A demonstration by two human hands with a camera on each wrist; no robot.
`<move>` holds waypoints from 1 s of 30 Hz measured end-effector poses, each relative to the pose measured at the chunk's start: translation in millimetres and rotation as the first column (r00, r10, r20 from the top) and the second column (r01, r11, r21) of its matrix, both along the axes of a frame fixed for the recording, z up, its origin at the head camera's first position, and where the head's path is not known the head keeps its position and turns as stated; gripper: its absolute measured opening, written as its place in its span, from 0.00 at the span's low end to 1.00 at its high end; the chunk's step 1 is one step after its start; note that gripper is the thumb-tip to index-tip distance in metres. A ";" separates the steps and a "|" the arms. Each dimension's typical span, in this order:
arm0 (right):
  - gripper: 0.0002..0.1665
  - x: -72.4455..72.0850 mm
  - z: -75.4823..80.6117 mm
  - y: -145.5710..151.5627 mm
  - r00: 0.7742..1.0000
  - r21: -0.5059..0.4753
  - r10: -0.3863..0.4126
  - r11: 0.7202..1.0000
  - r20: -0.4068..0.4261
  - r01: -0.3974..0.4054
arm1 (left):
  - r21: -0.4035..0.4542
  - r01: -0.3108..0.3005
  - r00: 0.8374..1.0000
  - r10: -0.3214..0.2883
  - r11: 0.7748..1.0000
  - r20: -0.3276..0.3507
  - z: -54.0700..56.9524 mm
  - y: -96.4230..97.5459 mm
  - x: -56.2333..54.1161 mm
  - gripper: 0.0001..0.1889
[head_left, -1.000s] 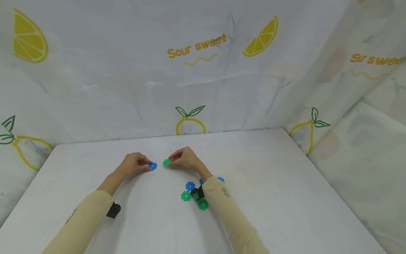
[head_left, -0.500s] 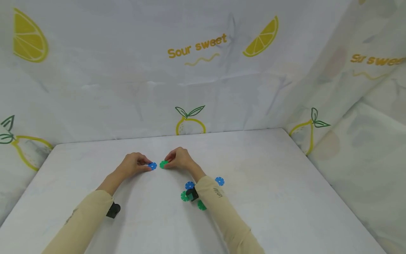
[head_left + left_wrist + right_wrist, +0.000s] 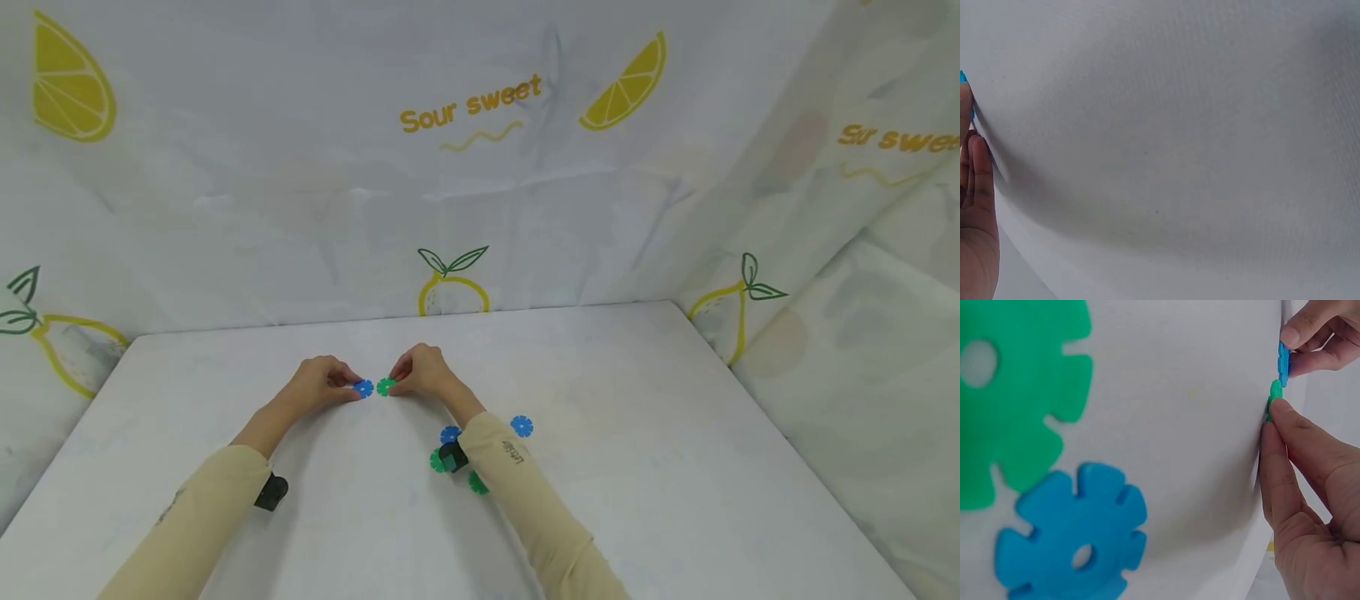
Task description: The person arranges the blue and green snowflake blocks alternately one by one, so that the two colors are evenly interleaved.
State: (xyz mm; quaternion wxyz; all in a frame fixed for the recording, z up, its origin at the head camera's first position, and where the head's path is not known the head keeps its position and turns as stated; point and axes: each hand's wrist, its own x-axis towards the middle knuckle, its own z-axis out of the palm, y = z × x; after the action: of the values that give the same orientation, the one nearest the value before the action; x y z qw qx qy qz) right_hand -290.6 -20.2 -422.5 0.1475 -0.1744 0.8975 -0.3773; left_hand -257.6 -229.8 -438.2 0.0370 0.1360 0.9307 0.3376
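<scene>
My left hand [image 3: 318,387] pinches a blue notched plastic disc [image 3: 364,389] by its left side, between thumb and fingertips. Facing it, my right hand [image 3: 426,372] pinches a green notched disc [image 3: 385,387]. A narrow gap separates the two discs in the head view. The right wrist view has them edge-on, the blue disc [image 3: 1283,362] and the green disc [image 3: 1275,390] end to end; whether they touch I cannot tell. Only a sliver of the blue disc [image 3: 962,77] shows in the left wrist view, beside the left hand [image 3: 979,219].
Loose discs lie by my right forearm: a blue one [image 3: 450,435], a green one [image 3: 438,460], a half-covered green one [image 3: 477,482] and a blue one [image 3: 522,426]. The right wrist camera [image 3: 453,457] overhangs some. A printed cloth [image 3: 225,250] rises behind the white table [image 3: 637,483].
My right hand has moved left with the green disc, narrowing the gap to the blue one. The left hand has stayed nearly still. The head view has shifted slightly.
</scene>
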 end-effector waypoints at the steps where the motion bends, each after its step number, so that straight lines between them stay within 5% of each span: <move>1: 0.08 0.0 0.8 -0.9 1.000 0.005 -0.002 1.000 -0.005 0.002 | -0.001 0.002 1.000 -0.002 1.000 -0.002 0.6 0.3 -0.6 0.10; 13: 0.09 0.6 6.7 -6.7 1.000 0.023 -0.003 1.000 -0.013 0.004 | -0.081 0.062 0.998 -0.062 0.995 0.006 11.4 5.7 -5.2 0.11; 30: 0.13 -3.3 8.3 0.2 1.000 0.037 0.012 0.999 -0.004 -0.012 | -0.072 0.021 1.000 -0.022 0.997 -0.020 15.2 7.9 -2.5 0.16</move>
State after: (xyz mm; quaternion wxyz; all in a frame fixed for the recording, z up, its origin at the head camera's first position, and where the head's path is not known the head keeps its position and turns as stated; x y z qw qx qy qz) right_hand -293.9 -19.9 -414.2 0.1512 -0.1779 0.9035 -0.3594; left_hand -260.1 -221.9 -422.9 0.0359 0.1479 0.9410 0.3022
